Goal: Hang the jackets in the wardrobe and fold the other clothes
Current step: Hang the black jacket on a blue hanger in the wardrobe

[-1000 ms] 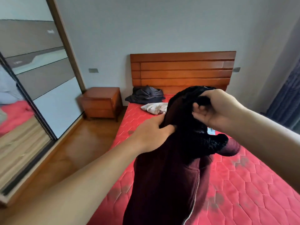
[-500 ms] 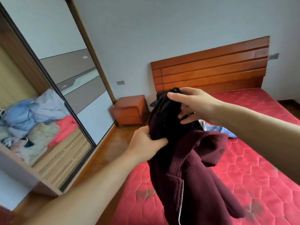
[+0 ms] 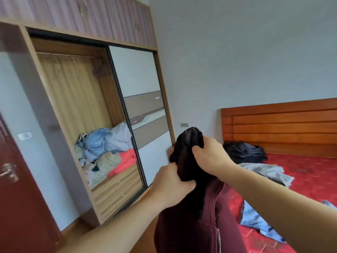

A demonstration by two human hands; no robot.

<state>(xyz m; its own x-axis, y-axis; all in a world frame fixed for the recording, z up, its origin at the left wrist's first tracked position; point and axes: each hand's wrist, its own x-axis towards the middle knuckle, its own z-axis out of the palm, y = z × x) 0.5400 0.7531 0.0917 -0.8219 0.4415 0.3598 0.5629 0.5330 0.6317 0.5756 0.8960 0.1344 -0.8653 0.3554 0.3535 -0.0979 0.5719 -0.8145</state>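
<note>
Both hands clamp the maroon zip jacket (image 3: pixel 197 221) by its black fleece-lined top, held up in front of the open wardrobe (image 3: pixel 76 110). Left hand (image 3: pixel 171 185) fists the dark lining from below; right hand (image 3: pixel 209 157) curls over it higher up, thumb & fingers closed on the fabric. Jacket body hangs down btwn the 2 forearms, zip at lower right. Bedding pile (image 3: pixel 105 145) sits inside the wardrobe. Behind: red mattress (image 3: pixel 300 172) w/ a dark garment (image 3: pixel 244 151), a grey one (image 3: pixel 268 170), a blue one (image 3: pixel 259 220).

Two hands (image 3: pixel 171 181) (image 3: pixel 209 156) on one maroon jacket (image 3: pixel 197 221) — three garments (image 3: pixel 244 151) (image 3: pixel 268 170) (image 3: pixel 259 221) on one bed (image 3: pixel 310 172) — one wardrobe (image 3: pixel 91 110).
</note>
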